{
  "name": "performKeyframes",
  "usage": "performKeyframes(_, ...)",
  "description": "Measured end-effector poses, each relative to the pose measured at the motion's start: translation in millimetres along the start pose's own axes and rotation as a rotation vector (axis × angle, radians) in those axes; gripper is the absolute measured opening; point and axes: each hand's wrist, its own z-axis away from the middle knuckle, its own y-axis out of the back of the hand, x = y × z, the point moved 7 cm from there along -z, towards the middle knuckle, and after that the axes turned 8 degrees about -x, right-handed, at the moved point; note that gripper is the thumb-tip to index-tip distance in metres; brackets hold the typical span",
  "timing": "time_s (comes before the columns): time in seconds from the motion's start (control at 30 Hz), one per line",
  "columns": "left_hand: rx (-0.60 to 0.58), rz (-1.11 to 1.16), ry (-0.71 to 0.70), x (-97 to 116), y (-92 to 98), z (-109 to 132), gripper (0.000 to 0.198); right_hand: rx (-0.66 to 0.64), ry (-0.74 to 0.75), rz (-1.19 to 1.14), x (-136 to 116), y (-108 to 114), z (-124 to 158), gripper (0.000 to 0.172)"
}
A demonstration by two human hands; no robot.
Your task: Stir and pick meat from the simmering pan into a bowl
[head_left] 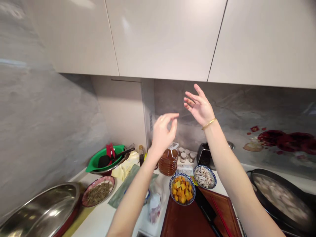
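Holds up left hand (pixel 160 132), half-curled and empty, right hand (pixel 201 108), loosely spread and empty, above amber-liquid jug (pixel 168 164), cubed pumpkin (pixel 182 190), sliced mushrooms (pixel 204 177)

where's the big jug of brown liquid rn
The big jug of brown liquid stands just right of centre in the head view, below the left hand in the picture, left of the small jars and beyond the bowl of orange cubes.

Overhead cabinet doors (pixel 163 39): pale, glossy, shut. Clear jug (pixel 168 164): brown-filled, upright on counter (pixel 95 220).
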Motion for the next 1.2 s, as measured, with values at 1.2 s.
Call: performKeyframes(1.2, 1.038, -0.343, -0.245, 33, 219.5, -1, 0.031, -0.179, 0.563, 0.967, -97, -91, -91, 0.013)
